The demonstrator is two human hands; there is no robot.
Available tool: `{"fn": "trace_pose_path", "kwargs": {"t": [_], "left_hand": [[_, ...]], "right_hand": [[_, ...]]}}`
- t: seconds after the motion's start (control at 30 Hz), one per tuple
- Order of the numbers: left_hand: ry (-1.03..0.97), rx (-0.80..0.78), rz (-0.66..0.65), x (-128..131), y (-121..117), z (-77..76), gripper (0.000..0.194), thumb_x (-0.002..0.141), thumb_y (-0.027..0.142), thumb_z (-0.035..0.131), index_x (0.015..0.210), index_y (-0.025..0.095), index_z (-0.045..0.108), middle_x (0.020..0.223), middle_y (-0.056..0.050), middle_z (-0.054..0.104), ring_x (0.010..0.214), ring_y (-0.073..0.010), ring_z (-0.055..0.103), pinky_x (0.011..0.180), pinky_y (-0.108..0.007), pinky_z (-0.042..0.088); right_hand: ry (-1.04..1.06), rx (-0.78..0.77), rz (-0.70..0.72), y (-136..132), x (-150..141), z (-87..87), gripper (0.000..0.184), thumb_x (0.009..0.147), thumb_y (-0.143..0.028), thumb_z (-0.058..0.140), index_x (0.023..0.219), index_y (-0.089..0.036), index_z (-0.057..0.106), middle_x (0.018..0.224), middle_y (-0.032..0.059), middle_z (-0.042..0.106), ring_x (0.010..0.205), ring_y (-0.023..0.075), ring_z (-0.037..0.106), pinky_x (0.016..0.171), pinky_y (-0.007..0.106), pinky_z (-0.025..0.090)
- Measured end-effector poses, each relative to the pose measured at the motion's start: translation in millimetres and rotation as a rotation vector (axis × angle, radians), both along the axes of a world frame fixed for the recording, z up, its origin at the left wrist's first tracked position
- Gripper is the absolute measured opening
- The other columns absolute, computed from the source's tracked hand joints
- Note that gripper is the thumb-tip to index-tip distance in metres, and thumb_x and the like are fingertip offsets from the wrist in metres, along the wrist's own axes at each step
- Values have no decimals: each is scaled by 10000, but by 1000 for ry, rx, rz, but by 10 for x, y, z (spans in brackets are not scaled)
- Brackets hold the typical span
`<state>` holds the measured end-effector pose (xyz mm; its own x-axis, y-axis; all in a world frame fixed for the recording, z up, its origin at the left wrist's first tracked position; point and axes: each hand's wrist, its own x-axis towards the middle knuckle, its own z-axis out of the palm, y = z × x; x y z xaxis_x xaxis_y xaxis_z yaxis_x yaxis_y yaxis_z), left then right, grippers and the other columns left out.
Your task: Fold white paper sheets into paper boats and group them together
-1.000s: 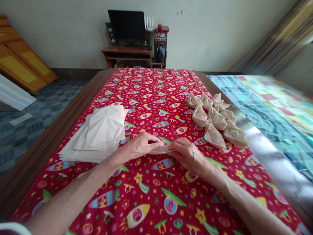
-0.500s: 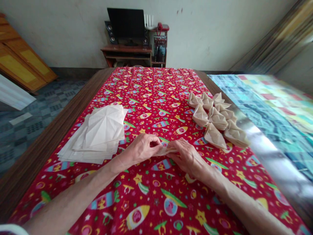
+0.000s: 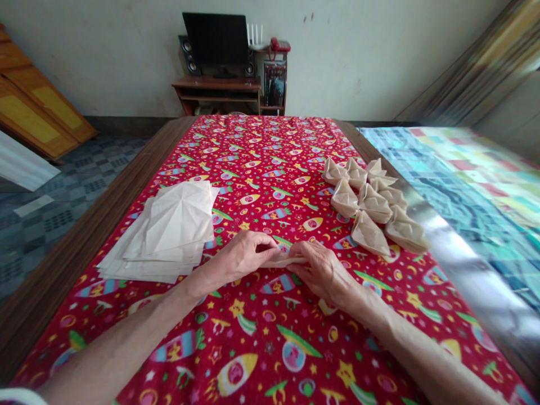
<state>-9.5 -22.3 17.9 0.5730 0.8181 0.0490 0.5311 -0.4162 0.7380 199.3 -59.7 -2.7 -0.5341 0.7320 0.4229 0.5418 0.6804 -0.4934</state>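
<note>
Between my two hands, just above or on the red cloth, is a narrow piece of folded paper [image 3: 283, 261], cream in colour. My left hand [image 3: 250, 251] pinches its left end between thumb and fingers. At the other end, my right hand [image 3: 317, 265] is closed on the paper, fingers curled over it and hiding part of it. To the left lies a stack of creased white paper sheets [image 3: 179, 219], the top one marked with radiating folds. Several folded paper boats [image 3: 374, 203] sit grouped on the right.
A red cloth [image 3: 248, 343] printed with rockets and stars covers the wooden table [image 3: 63, 287]. Beyond it stand a monitor [image 3: 216, 40] and a red telephone [image 3: 279, 46] on a desk [image 3: 217, 84]. A bed with a patterned cover [image 3: 430, 169] adjoins the right side.
Both hands keep their hold on the folded paper, with only a very slight shift of the left fingers. The stack and the folded boats stay where they were.
</note>
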Motion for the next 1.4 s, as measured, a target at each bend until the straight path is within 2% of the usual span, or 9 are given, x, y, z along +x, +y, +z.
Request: {"fn": "trace_pose_path", "kwargs": {"t": [0.2, 0.37, 0.47, 0.63, 0.77, 0.9, 1.0, 1.2, 1.4], "left_hand": [[3, 41, 103, 55, -31, -9, 359, 894, 366, 472, 698, 153, 684, 639, -13, 654, 587, -124, 579, 589, -222, 416], [-155, -160, 172, -27, 13, 26, 514, 962, 464, 255, 1046, 186, 679, 957, -51, 708, 913, -187, 643, 817, -280, 482], [-199, -132, 219, -32, -12, 13, 511, 946, 499, 293, 1262, 185, 543, 1134, -80, 643, 1047, -218, 599, 907, -331, 463], [-487, -283, 362, 138, -187, -38, 753, 896, 500, 460, 1468, 200, 74, 1254, -136, 509, 983, -196, 619, 854, -343, 501], [-590, -457, 356, 272, -286, -39, 726, 883, 412, 506, 1449, 195, 108, 1095, -87, 584, 885, -184, 649, 825, -342, 525], [-358, -342, 352, 258, -240, -41, 545, 876, 325, 480, 1368, 134, 342, 1015, -82, 636, 966, -222, 626, 868, -354, 497], [-248, -237, 358, 208, -184, -62, 513, 870, 285, 453, 1347, 109, 386, 1039, -107, 655, 938, -231, 637, 832, -362, 507], [-166, -94, 255, 202, -205, -70, 480, 851, 229, 453, 1322, 138, 437, 1252, -116, 590, 1021, -212, 619, 850, -324, 505], [-162, -84, 209, 254, -247, -34, 476, 849, 214, 460, 1320, 147, 445, 1105, -94, 655, 934, -191, 637, 813, -299, 513]], "right_hand": [[-17, 4, -43, -22, -7, -25, 130, 872, -190, 547, 985, -200, 484, 803, 22, 604, 717, 151, 565, 637, 254, 423], [-4, 35, -127, -48, -18, 17, 141, 857, -186, 564, 965, -197, 474, 782, 16, 597, 680, 151, 559, 615, 257, 429], [-40, 136, -224, -46, -8, 32, 122, 858, -173, 555, 957, -186, 484, 801, 33, 613, 702, 169, 565, 645, 282, 433], [-167, 317, -358, -48, -9, 64, 61, 883, -160, 504, 942, -172, 517, 800, 51, 631, 724, 190, 571, 667, 311, 420], [-215, 355, -311, -109, -74, 108, 99, 894, -132, 457, 959, -160, 527, 809, 67, 634, 753, 196, 576, 674, 313, 426], [-145, 274, -223, -191, -142, 148, 72, 897, -206, 482, 943, -162, 517, 787, 67, 624, 733, 193, 577, 663, 304, 448], [-25, 102, -199, -228, -156, 169, 165, 892, -331, 517, 964, -184, 495, 809, 52, 630, 724, 182, 595, 665, 293, 458], [230, -320, -382, -175, -189, 158, 161, 921, -353, 461, 942, -206, 522, 566, -57, 537, 461, 94, 479, 459, 197, 350], [189, -354, -387, -119, -216, 87, 237, 861, -356, 541, 697, -188, 577, 560, -38, 545, 477, 80, 467, 475, 190, 336]]}}
